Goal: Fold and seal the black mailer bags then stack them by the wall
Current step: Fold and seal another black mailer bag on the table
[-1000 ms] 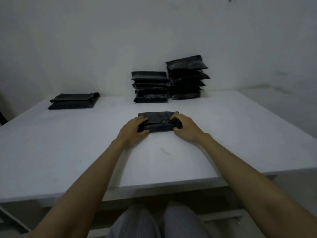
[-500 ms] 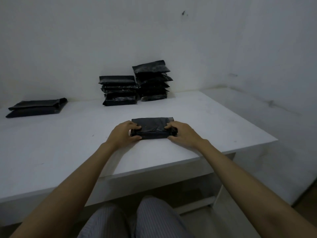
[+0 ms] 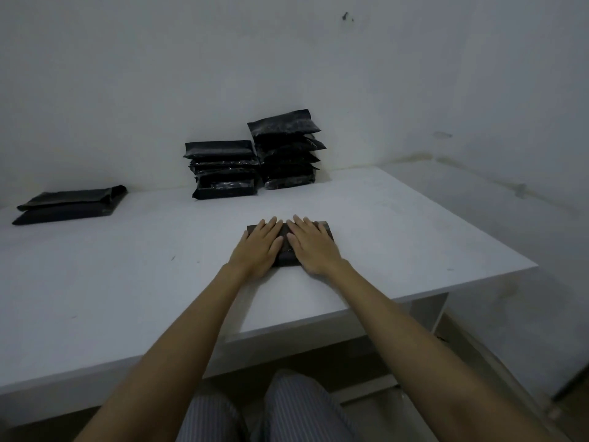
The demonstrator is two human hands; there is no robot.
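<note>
A folded black mailer bag lies on the white table in front of me. My left hand and my right hand both lie flat on top of it, fingers straight, side by side, covering most of it. Against the wall stand two stacks of sealed black bags: a lower stack on the left and a taller stack on the right, touching each other.
Two flat black mailer bags lie at the far left of the table by the wall. The table's right edge falls off to a narrow gap beside the side wall. My striped trouser knees show below the front edge.
My hands left the bag's two ends and now press flat on its top, close together. The camera view has shifted slightly.
</note>
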